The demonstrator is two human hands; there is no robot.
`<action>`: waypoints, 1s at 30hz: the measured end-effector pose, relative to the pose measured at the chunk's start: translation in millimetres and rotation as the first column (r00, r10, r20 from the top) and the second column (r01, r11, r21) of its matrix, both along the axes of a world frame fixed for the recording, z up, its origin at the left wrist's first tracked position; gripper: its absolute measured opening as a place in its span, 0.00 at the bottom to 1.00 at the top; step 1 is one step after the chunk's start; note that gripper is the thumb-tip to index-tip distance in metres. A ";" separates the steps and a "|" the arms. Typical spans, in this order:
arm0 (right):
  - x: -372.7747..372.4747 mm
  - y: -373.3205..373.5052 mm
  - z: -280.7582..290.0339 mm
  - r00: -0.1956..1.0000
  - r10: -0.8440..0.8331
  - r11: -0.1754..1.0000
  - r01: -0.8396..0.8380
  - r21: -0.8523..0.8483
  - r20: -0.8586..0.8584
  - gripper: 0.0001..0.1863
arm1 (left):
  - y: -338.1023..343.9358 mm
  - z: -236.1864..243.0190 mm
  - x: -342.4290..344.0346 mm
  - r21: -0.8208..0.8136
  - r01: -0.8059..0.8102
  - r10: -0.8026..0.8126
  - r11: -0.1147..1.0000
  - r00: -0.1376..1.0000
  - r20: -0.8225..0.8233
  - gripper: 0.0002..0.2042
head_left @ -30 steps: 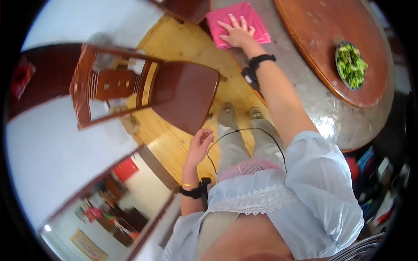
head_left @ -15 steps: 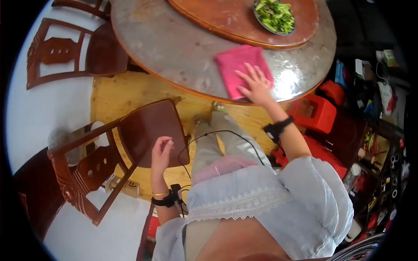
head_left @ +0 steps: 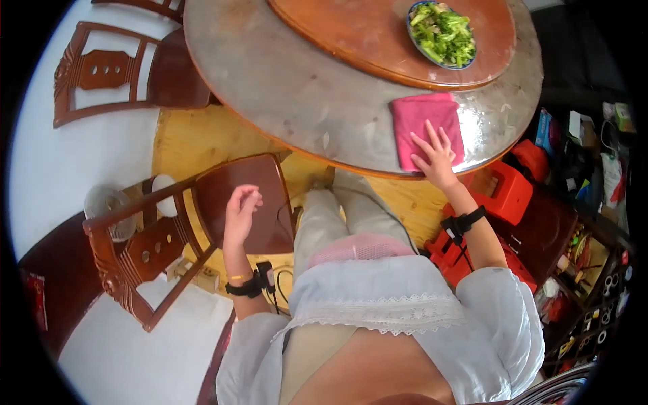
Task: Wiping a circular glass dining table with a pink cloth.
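My right hand [head_left: 435, 152] lies with spread fingers on a folded pink cloth [head_left: 407, 116], pressed against the grey glass top of a round table [head_left: 304, 81] near its right front edge. Behind the cloth, a blue-rimmed plate of green vegetables [head_left: 440, 35] rests on the raised wooden turntable [head_left: 344, 34]. My left hand [head_left: 241, 202] hangs empty in the air over the seat of a wooden chair [head_left: 226, 223], its fingers loosely bent and open.
Another wooden chair [head_left: 101, 67] stands at the upper left, beside the table. A white fan [head_left: 106, 209] is behind the near chair. Red plastic items [head_left: 506, 209] and a cluttered dark shelf [head_left: 594, 290] are at the right. Yellow wooden flooring [head_left: 182, 142] shows below.
The view has swung round from the chair side to face the table. My right hand and the cloth have shifted rightward along the table's front edge; my left hand stays low and empty.
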State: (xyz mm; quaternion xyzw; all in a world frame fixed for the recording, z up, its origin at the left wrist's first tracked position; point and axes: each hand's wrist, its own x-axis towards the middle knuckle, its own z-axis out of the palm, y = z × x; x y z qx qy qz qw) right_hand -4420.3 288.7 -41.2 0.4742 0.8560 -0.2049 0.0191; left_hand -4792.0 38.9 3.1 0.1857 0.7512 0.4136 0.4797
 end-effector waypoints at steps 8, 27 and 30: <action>-79.9 -9.6 7.7 0.919 0.382 0.918 -0.390 -0.077 -0.101 0.26 | 4.7 5.6 -13.6 0.031 -0.066 0.069 0.997 0.992 -0.107 0.07; -110.3 13.4 0.2 0.881 0.466 0.863 -0.473 -0.177 -0.083 0.27 | 55.5 -3.5 -49.7 -0.016 0.034 -0.036 0.999 0.993 -0.111 0.09; -128.9 18.3 -4.5 0.886 0.457 0.856 -0.461 -0.234 -0.071 0.27 | 64.7 -9.4 -63.4 -0.015 0.055 -0.056 0.998 0.995 -0.078 0.09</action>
